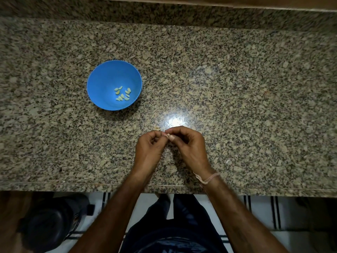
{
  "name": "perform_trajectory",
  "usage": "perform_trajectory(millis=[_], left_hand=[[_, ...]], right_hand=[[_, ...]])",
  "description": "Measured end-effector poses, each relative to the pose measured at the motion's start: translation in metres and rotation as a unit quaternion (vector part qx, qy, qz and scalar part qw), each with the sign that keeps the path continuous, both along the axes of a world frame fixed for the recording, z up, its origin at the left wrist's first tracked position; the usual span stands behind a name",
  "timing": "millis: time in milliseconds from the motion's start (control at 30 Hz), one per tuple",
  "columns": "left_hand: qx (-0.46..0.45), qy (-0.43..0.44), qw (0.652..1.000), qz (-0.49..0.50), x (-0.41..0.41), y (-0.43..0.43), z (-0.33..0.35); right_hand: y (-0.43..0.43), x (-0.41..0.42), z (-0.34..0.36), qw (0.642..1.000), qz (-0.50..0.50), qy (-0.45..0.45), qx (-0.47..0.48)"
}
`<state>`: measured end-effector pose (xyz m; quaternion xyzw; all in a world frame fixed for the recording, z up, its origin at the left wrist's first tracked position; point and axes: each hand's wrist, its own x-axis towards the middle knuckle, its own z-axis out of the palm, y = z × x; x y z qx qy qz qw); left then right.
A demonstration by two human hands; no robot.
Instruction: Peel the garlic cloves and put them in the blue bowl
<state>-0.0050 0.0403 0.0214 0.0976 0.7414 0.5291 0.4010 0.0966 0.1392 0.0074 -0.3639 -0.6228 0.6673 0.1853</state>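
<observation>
One blue bowl (102,79) stands upright on the granite countertop (237,88), left of centre. About ten peeled cloves (122,93) lie loose in a cluster on its floor, toward the near-right side of the interior. The remaining inner wall shows plain blue. Both hands are held together above the countertop, to the right of the bowl and closer to the front edge, well apart from the bowl. The left hand (148,146) and the right hand (190,143) meet at the fingertips with all fingers curled inward. Between thumbs and forefingers they pinch a small pale garlic clove (167,136) — only a sliver of it shows, so it cannot be told whether skin remains on it. It also cannot be told whether the hands rest on the stone. A thin thread band (207,178) circles the right wrist. A bright light reflection (176,122) sits on the stone just beyond the fingertips. The countertop spans the full width of the view. Its front edge (73,188) passes under both forearms, and a raised stone upstand (164,10) bounds it at the back. Bare stone extends to the right of the hands and across the strip between hands and bowl. Below the front edge lie a pale striped floor (273,216) and — at lower left — a dark blurred object (51,221).
</observation>
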Motion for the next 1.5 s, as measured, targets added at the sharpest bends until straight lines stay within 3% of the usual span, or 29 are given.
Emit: perform_trajectory(millis=[167,267,367,500,700,1033,1100,1200,1500], left_hand=[[-0.011,0.016,1.0,-0.02,-0.001,0.0,0.003],[0.005,-0.035,0.999,-0.009,0.002,0.002,0.007],[0.006,-0.071,0.997,0.0,0.003,0.004,0.005],[-0.007,-0.068,0.998,0.003,0.004,0.002,0.001],[-0.042,0.009,0.999,-0.025,0.002,0.003,-0.006],[-0.12,0.127,0.985,0.009,0.0,0.002,-0.012],[-0.093,0.138,0.986,0.005,-0.001,0.002,-0.01],[-0.028,0.09,0.995,0.016,0.002,0.005,-0.005],[-0.028,0.128,0.991,-0.009,0.001,0.001,0.001]], right_hand=[[0.002,0.003,-0.007,1.0,-0.005,-0.02,0.02],[-0.001,0.002,-0.011,0.999,-0.022,-0.023,0.009],[-0.004,0.001,-0.014,0.993,-0.066,-0.015,-0.1],[-0.005,0.0,-0.016,0.957,-0.122,0.022,-0.263],[-0.006,-0.004,-0.019,0.928,-0.153,0.047,-0.336],[0.005,-0.001,-0.019,0.944,-0.14,0.037,-0.296],[0.004,0.0,-0.018,0.947,-0.124,0.037,-0.293],[0.001,0.001,-0.015,0.957,-0.091,0.029,-0.275],[0.002,0.003,-0.016,0.995,-0.029,-0.028,-0.088]])
